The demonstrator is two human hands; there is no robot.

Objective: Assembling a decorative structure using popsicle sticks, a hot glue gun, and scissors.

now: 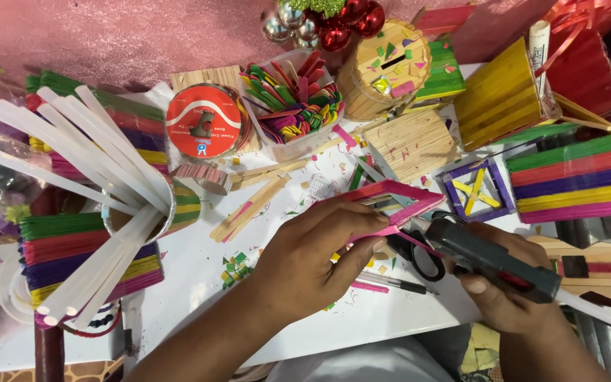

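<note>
A pink stick frame (397, 198) is pinched at its lower edge by the curled fingers of the left hand (316, 251), above the white surface (192, 276); a dark glue gun (493, 258) is gripped by the clenched right hand (507, 283), its nozzle touching the frame. Black scissors (419, 255) lie beneath; a purple stick square (476, 189) and a tub of coloured sticks (293, 99) stand beyond.

A round red label (205, 130) with a white and blue mark covers the lid of a tape-like roll at the worktop's (199, 283) back. A clear plastic tub (298, 138) stands just beside it.
</note>
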